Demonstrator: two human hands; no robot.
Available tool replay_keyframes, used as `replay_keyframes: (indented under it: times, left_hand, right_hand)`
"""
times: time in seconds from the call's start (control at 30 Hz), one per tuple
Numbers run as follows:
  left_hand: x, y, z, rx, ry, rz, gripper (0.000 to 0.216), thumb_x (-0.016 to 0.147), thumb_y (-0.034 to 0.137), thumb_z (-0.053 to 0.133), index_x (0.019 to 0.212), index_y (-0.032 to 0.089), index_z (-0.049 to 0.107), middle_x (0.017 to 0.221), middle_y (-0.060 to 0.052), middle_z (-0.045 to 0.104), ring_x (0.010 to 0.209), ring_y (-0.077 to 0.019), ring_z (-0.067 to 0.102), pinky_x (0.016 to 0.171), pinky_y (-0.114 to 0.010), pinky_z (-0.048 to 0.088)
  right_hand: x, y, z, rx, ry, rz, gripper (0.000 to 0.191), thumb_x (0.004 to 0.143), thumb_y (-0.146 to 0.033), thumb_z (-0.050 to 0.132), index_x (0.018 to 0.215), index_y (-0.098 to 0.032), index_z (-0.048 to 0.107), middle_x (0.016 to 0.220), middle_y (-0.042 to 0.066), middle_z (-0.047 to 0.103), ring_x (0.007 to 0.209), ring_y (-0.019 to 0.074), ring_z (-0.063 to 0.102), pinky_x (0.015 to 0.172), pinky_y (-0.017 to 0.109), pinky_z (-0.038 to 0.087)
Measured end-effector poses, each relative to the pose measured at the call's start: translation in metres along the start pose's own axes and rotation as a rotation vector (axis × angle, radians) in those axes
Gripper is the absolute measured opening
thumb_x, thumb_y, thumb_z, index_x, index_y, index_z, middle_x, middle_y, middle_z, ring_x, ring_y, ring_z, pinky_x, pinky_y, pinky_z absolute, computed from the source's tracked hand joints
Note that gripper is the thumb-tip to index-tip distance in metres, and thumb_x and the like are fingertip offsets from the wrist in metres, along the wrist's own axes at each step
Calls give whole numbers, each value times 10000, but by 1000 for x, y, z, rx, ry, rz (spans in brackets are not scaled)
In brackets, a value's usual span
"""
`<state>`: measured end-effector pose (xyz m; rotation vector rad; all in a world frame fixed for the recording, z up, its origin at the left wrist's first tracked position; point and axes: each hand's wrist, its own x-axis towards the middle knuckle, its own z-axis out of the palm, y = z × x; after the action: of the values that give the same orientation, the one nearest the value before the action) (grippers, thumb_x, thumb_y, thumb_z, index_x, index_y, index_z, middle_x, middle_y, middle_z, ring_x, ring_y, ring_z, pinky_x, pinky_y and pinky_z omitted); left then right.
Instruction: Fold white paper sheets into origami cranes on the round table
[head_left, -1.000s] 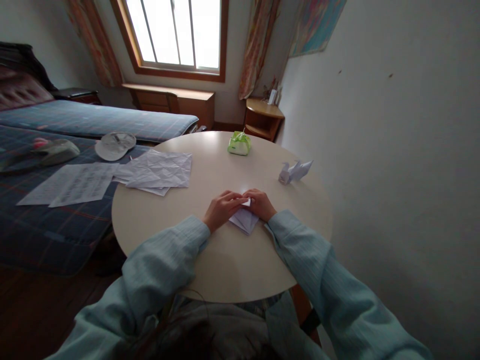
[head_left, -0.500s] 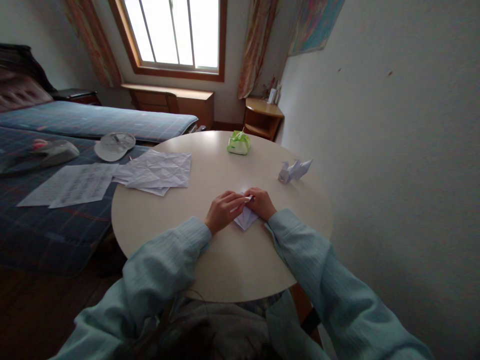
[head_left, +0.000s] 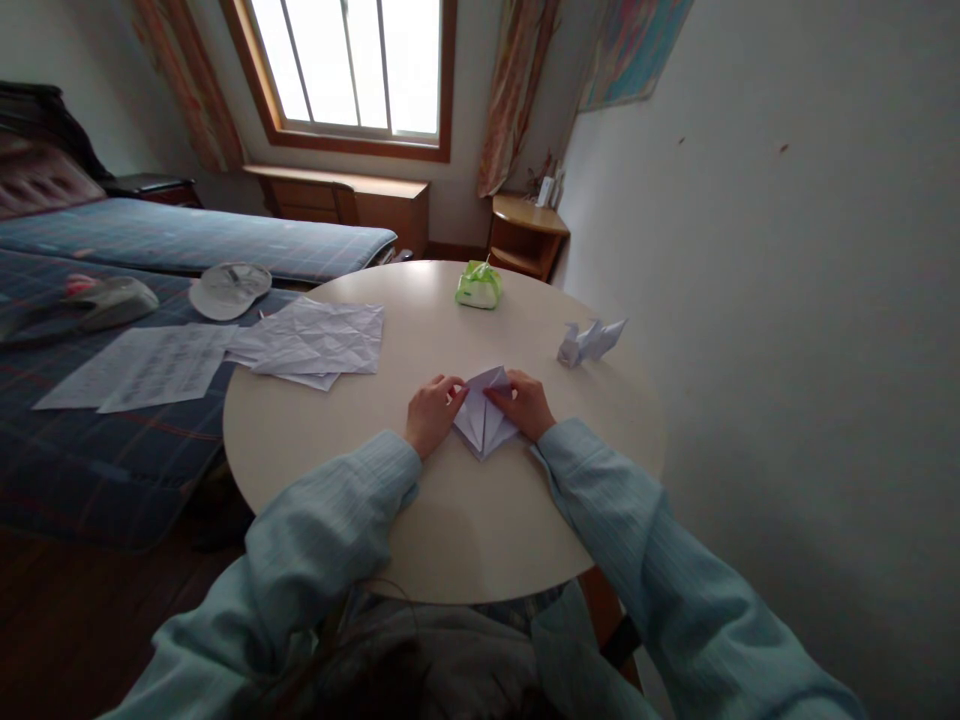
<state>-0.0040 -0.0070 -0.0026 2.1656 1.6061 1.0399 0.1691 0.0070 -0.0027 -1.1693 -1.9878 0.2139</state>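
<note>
A piece of folded white paper (head_left: 480, 418) lies on the round table in front of me, with creases running down to a point at its near end. My left hand (head_left: 435, 412) pinches its left edge between thumb and fingers. On the other side, my right hand (head_left: 527, 404) grips the right part, its thumb resting on the paper's face. The far flap stands up between both hands. Beyond my right hand sits a folded paper figure (head_left: 591, 343) with a raised, pointed end.
The round table (head_left: 315, 450) carries a green tissue pack (head_left: 478, 286) at its far side and creased paper sheets (head_left: 322, 338) at the left. Printed sheets (head_left: 150, 365), a white cap (head_left: 230, 290) and a bed (head_left: 67, 460) are left of it. A wall (head_left: 787, 350) borders the right.
My hands have moved apart from their close pinch at the top of the folded paper. The paper now shows more of its surface, with its far flap raised and spread.
</note>
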Motion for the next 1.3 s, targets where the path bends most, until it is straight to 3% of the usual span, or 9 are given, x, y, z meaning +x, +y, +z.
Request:
replay_keyframes:
  times: [0.37, 0.67, 0.87, 1.3]
  left_hand:
    - [2, 1, -1, -177, -71, -37, 207, 805, 271, 482, 908, 184, 640, 705, -13, 636, 592, -99, 532, 568, -199, 381]
    - [2, 1, -1, -199, -57, -19, 162, 758, 256, 553, 883, 196, 637, 670, 3, 630, 580, -91, 531, 573, -199, 384]
    - [1, 2, 0, -230, -54, -13, 282, 723, 277, 606, 991, 190, 589, 671, 2, 627, 570, -90, 543, 569, -194, 405]
    - [0, 0, 1, -202, -55, 18, 281, 744, 260, 580, 1018, 200, 563, 706, -3, 647, 603, -96, 571, 585, -199, 425]
  right_hand:
    - [-1, -4, -1, 53, 6, -26, 151, 739, -296, 574, 652, -172, 583, 647, 15, 555, 635, 130, 495, 601, 249, 396]
    - [-1, -2, 0, 47, 21, -36, 153, 748, -293, 564, 652, -175, 585, 637, 12, 545, 610, 120, 486, 566, 235, 385]
    - [0, -2, 0, 9, 56, -51, 178, 752, -309, 560, 633, -178, 574, 620, 8, 537, 612, 122, 487, 574, 237, 386]
    - [0, -2, 0, -10, 46, -10, 183, 762, -338, 543, 666, -189, 590, 651, 16, 563, 638, 132, 511, 593, 249, 401]
